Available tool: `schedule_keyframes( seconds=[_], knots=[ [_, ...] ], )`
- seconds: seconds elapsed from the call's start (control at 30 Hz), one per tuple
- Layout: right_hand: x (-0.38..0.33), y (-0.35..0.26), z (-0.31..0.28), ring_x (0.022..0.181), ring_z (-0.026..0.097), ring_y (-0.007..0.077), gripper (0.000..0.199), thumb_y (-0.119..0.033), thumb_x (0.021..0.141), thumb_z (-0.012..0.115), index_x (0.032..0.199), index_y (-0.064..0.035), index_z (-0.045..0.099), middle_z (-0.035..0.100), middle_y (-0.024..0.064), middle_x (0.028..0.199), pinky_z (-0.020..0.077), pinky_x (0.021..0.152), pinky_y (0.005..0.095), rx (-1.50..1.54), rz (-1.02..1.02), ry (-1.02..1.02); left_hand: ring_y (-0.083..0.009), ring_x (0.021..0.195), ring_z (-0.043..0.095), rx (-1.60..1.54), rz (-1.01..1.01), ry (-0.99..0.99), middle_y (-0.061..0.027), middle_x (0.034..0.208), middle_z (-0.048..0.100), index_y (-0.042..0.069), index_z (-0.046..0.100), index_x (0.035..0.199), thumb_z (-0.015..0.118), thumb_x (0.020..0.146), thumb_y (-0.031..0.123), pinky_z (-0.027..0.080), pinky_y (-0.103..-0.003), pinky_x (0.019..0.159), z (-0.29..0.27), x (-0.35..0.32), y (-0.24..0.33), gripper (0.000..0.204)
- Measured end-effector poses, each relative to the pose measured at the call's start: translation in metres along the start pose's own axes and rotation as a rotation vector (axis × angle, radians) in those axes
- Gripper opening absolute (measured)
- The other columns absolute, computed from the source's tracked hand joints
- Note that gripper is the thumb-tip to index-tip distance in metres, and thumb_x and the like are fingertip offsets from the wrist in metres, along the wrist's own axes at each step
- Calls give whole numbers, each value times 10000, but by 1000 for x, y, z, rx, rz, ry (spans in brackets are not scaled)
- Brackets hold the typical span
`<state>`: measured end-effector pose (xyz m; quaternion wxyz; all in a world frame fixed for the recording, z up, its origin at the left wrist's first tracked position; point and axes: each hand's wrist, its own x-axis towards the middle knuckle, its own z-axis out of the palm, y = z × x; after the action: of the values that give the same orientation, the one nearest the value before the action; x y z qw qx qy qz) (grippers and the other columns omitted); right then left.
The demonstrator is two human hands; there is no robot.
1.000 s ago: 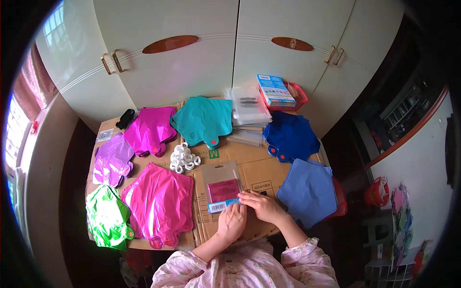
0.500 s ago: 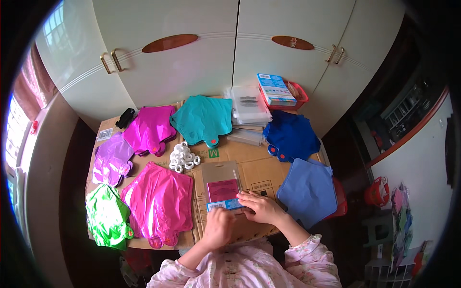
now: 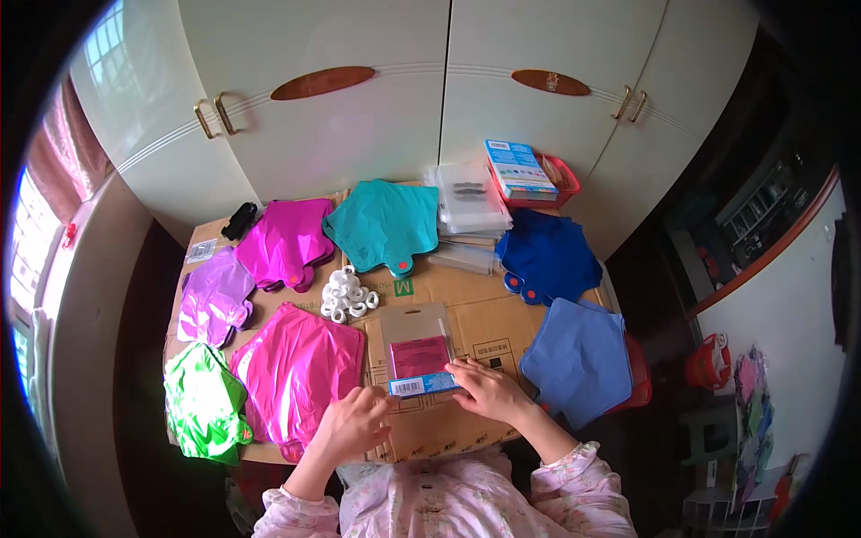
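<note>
A clear plastic hang-hole packet point(image 3: 414, 323) lies on the cardboard-covered table in front of me. Inside it sit a folded magenta sheet point(image 3: 420, 357) and, along its near edge, a blue-and-white card strip point(image 3: 425, 385). The fingers of my right hand point(image 3: 489, 392) rest outstretched on the packet's lower right corner. My left hand point(image 3: 352, 421) is off the packet's lower left, loosely bent with fingers apart and nothing visible in it. It is over the near right edge of a stack of hot-pink foil balloons point(image 3: 300, 372).
Around the table lie foil balloon stacks in green point(image 3: 203, 399), purple point(image 3: 215, 296), magenta point(image 3: 285, 242), teal point(image 3: 384, 224), dark blue point(image 3: 549, 255) and light blue point(image 3: 578, 359). White rings point(image 3: 346, 294) form a pile. Clear sleeves point(image 3: 466, 199) and a red basket point(image 3: 563, 181) stand behind.
My left hand has moved left, from the packet's near left corner to beside the hot-pink balloons, its fingers loosening. My right hand stays on the packet.
</note>
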<state>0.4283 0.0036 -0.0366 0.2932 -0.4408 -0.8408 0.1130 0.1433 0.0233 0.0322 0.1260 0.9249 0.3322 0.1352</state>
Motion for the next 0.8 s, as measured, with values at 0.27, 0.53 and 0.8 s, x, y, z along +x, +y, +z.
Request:
schedule_keyframes(
  seconds=[0.27,0.53,0.8],
  knots=[
    [-1,1,-1,1129,576,290,172,-95,793,670,903,-24,559,603,135,1191,466,977,394,-13,-61,36,-180,772,573,197,107,100,-6,910,616,95,639,863,663,710,131,512,-302,589,38,3,-11,159],
    [6,-2,4,1019,632,256,145,-72,783,665,897,-26,587,661,97,1064,506,899,369,38,55,137,-223,646,569,-25,-94,273,-37,672,587,93,566,683,640,742,128,489,-340,530,47,19,-17,101],
    [17,-5,5,1014,552,319,403,-89,734,717,1057,-54,478,524,143,1084,451,866,416,143,271,102,-255,703,598,44,-352,251,-87,732,578,57,569,745,634,733,203,511,-380,573,59,32,-15,161]
  ],
)
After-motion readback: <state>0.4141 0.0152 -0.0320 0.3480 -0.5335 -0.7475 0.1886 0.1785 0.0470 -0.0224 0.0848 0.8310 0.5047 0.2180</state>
